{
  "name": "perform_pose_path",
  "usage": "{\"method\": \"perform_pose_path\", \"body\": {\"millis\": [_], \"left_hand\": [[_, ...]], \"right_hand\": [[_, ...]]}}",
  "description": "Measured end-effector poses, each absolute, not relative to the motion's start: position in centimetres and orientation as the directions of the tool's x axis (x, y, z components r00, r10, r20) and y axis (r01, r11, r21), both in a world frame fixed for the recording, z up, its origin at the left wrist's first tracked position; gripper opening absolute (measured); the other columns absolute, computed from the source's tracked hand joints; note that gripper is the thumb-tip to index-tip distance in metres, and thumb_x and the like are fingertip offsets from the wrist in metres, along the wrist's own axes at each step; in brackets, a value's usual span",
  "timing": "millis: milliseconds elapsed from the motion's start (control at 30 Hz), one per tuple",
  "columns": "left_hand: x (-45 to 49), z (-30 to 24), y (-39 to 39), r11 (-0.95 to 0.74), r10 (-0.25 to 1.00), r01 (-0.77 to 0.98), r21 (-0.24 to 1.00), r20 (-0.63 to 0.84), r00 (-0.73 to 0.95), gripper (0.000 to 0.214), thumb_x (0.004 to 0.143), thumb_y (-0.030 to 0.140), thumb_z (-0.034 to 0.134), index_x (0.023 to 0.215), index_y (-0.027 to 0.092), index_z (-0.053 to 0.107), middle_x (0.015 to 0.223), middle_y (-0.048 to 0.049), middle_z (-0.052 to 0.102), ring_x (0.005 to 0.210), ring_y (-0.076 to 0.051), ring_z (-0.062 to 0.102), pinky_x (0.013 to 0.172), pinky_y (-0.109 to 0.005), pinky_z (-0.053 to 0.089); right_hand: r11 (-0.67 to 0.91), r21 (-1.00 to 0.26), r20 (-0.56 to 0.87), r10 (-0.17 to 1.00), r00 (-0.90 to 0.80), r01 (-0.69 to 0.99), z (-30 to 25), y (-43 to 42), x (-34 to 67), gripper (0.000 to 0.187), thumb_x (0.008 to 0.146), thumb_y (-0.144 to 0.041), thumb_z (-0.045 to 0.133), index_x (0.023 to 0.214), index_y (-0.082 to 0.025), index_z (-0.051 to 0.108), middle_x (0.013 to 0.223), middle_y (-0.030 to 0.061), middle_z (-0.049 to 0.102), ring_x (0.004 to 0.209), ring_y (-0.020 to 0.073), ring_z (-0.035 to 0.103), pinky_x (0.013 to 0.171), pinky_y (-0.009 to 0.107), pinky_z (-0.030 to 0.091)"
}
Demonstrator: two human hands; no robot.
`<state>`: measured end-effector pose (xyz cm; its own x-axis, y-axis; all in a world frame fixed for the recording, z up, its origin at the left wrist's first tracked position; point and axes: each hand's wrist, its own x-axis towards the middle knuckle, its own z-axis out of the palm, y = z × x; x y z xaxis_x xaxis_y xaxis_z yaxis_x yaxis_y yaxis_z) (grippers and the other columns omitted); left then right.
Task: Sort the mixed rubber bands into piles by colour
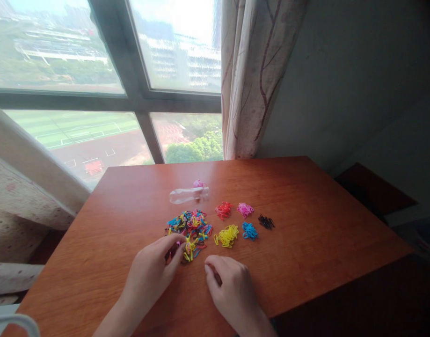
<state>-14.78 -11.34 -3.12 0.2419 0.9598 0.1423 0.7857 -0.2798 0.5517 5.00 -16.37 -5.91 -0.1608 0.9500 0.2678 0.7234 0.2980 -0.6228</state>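
Note:
A mixed pile of small coloured rubber bands [190,227] lies on the wooden table [306,220]. To its right sit sorted heaps: red [223,210], pink [245,209], yellow [227,235], blue [250,230] and black [266,221]. My left hand [151,274] rests at the near edge of the mixed pile, fingertips pinched among the bands. My right hand [232,288] lies on the table just below the yellow heap, fingers curled under; what they hold is hidden.
A clear plastic bag [189,194] with a pink bit at its far end lies behind the piles. A window and a patterned curtain [257,79] stand beyond the table's far edge. A dark stool or side table [372,189] is at the right.

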Motion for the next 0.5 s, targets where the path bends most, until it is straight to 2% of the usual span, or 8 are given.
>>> {"method": "perform_pose_path", "body": {"millis": [267, 500], "left_hand": [[-14.5, -3.2, -11.9, -0.395, 0.918, 0.837, 0.378, 0.188, 0.348, 0.017, 0.091, 0.028, 0.049, 0.091, 0.025, 0.065, 0.08, 0.0008, 0.072, 0.066, -0.014, 0.066, 0.059, -0.021, 0.044], [-14.5, -3.3, -11.9, -0.421, 0.907, 0.847, 0.324, 0.176, 0.383, 0.021, 0.094, 0.028, 0.045, 0.091, 0.024, 0.066, 0.079, 0.0005, 0.071, 0.064, -0.014, 0.065, 0.059, -0.022, 0.043]], "right_hand": [[0.277, -0.665, 0.272, 0.955, -0.121, 0.694, -5.1, -14.7, 3.6, 0.022, 0.091, -0.022, 0.053, 0.111, -0.023, 0.062, 0.077, -0.0008, 0.069, 0.067, 0.0147, 0.064, 0.064, 0.023, 0.039], [0.281, -0.626, 0.27, 0.953, -0.136, 0.727, -5.4, -13.9, 2.8, 0.019, 0.089, -0.018, 0.053, 0.104, -0.025, 0.064, 0.076, -0.001, 0.068, 0.069, 0.0157, 0.064, 0.063, 0.023, 0.037]]}}
